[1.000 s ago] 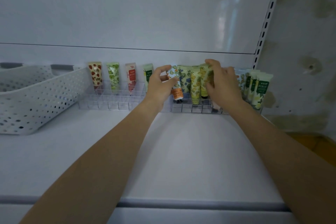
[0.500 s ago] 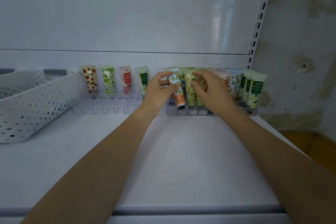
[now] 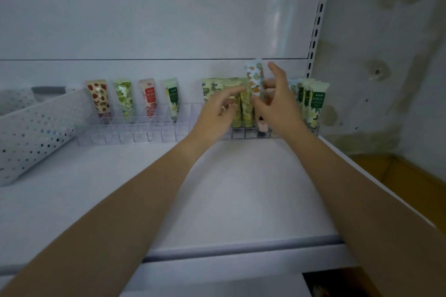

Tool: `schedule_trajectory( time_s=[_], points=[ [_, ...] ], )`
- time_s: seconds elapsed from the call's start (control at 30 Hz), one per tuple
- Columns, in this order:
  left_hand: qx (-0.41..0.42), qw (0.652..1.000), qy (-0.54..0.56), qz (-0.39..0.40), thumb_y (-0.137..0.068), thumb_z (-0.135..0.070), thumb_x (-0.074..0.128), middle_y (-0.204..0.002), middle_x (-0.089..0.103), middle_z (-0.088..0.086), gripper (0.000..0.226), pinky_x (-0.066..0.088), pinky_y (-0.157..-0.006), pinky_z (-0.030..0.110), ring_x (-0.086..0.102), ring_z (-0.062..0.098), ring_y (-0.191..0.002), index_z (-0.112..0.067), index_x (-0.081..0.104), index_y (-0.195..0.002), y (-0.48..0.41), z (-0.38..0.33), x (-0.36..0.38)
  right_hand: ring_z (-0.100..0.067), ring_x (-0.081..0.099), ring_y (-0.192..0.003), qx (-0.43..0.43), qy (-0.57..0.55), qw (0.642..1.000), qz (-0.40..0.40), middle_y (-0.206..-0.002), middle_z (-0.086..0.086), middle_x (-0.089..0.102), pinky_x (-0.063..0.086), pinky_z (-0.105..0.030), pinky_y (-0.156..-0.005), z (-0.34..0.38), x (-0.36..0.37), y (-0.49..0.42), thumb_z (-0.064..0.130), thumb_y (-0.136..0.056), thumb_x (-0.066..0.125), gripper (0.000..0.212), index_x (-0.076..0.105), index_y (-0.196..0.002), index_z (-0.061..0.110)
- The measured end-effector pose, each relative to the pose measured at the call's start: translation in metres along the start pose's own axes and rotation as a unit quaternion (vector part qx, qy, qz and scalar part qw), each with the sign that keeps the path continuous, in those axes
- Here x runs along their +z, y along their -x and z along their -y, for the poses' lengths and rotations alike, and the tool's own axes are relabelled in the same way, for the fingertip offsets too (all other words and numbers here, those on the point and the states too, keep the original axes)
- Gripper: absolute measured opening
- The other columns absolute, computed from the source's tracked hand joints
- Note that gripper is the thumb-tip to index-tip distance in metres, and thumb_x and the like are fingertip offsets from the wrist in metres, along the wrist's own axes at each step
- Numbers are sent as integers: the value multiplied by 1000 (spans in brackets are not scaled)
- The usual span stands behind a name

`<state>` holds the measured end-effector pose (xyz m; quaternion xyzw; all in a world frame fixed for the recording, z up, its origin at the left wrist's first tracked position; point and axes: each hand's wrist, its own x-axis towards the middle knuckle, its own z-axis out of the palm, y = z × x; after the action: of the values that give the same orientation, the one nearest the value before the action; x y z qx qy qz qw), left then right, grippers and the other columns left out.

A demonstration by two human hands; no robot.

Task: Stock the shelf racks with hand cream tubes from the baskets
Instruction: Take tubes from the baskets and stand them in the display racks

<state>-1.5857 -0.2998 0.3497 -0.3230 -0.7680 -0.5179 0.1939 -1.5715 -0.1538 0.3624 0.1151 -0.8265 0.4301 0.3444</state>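
Two grips work at the right half of the rack (image 3: 149,134), which stands along the far edge of the shelf (image 3: 241,188). The right grip (image 3: 272,103) pinches the tube (image 3: 254,77), upright and raised above the row. The left grip (image 3: 214,111) hovers just left of it, fingers loosely bent and, as far as we can see, holding nothing. It sits close in front of the green tubes (image 3: 245,108), but blur hides whether it touches them.

Risks, as we judge them:
- The pinch looks light and sits low on the tube, so the tube could slip and drop onto the row, tipping its neighbours.
- The right half of the rack is crowded and the hand screens the slot, so the cap may catch a divider on the way down and leave the tube leaning.
- A brush from the left grip could push the green tubes over.
- The clear rack looks light, and a firm press might shift it on the shelf.

Compared with half a second ago:
- The tube was then in the left grip, low and with its cap at the rack, while the right grip fingered the green tubes.
- We now find it passed to the right grip and lifted.
- The four tubes (image 3: 124,96) at far left and the basket (image 3: 36,128) stand as before.
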Motion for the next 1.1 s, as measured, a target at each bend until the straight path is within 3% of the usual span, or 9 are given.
schedule_trajectory(
  time_s=[0.1, 0.23, 0.33, 0.47, 0.63, 0.8, 0.87, 0.97, 1.1],
  points=[
    [52, 990, -122, 42, -88, 7, 43, -113, 58, 8, 35, 36, -85, 17, 51, 21, -104, -6, 61, -115, -5, -6, 20, -12, 56, -91, 33, 9, 993, -110, -118, 1, 54, 50, -32, -79, -11, -24, -10, 14, -88, 59, 76, 13, -148, 23],
    [45, 956, -270, 107, -88, -4, 48, -112, 57, 14, 27, 44, -85, 37, 50, 31, -107, -4, 63, -111, 0, -6, 43, -22, 48, -123, 85, -2, 980, -178, -144, -7, 38, 44, -40, -102, -31, -48, -10, 6, -89, 56, 81, 4, -149, 23],
    [45, 928, -352, 111, -89, -11, 46, -119, 53, 12, 32, 43, -85, 40, 47, 30, -113, -7, 57, -119, 7, -5, 54, -22, 50, -119, 83, 36, 979, -183, -138, -9, 43, 44, -35, -99, -36, -54, -11, 6, -89, 57, 81, 7, -149, 26],
    [92, 884, -442, 118, -91, -14, 42, -117, 52, 12, 38, 47, -82, 42, 50, 31, -110, -8, 48, -128, 4, -6, 59, -25, 56, -108, 102, 80, 977, -168, -125, -11, 54, 48, -38, -91, -39, -58, -9, 13, -88, 59, 79, 11, -148, 29],
    [93, 879, -453, 117, -90, -16, 41, -124, 48, 11, 46, 45, -88, 42, 44, 30, -114, -10, 42, -136, 9, -1, 66, -26, 55, -112, 86, 129, 978, -140, -133, -10, 49, 43, -32, -89, -43, -54, -9, 12, -86, 61, 78, 14, -147, 25],
    [107, 898, -412, 116, -88, -16, 43, -120, 52, 7, 38, 44, -88, 38, 44, 26, -113, -12, 56, -123, 6, 5, 61, -29, 54, -107, 52, 229, 962, -143, -137, -11, 38, 37, -28, -70, -48, -42, -10, 13, -85, 62, 74, 21, -145, 20],
    [107, 913, -375, 122, -88, -14, 44, -118, 55, 7, 36, 44, -89, 37, 46, 25, -112, -12, 60, -120, 6, 6, 57, -30, 50, -112, 49, 268, 953, -130, -135, -12, 42, 42, -33, -77, -54, -40, -10, 15, -85, 63, 71, 24, -144, 18],
    [94, 933, -327, 117, -89, -13, 46, -114, 58, 6, 31, 46, -83, 33, 50, 24, -109, -12, 63, -114, 4, 9, 45, -30, 39, -118, 52, 359, 926, -103, -130, -13, 48, 38, -38, -89, -61, -39, -11, 22, -84, 64, 65, 32, -141, 17],
    [71, 939, -321, 104, -89, -12, 47, -110, 60, 7, 29, 47, -83, 37, 51, 25, -107, -11, 63, -113, 3, 15, 32, -31, 33, -118, 63, 383, 916, -101, -130, -17, 36, 35, -37, -93, -64, -39, -10, 25, -85, 65, 65, 33, -142, 18]
  ],
)
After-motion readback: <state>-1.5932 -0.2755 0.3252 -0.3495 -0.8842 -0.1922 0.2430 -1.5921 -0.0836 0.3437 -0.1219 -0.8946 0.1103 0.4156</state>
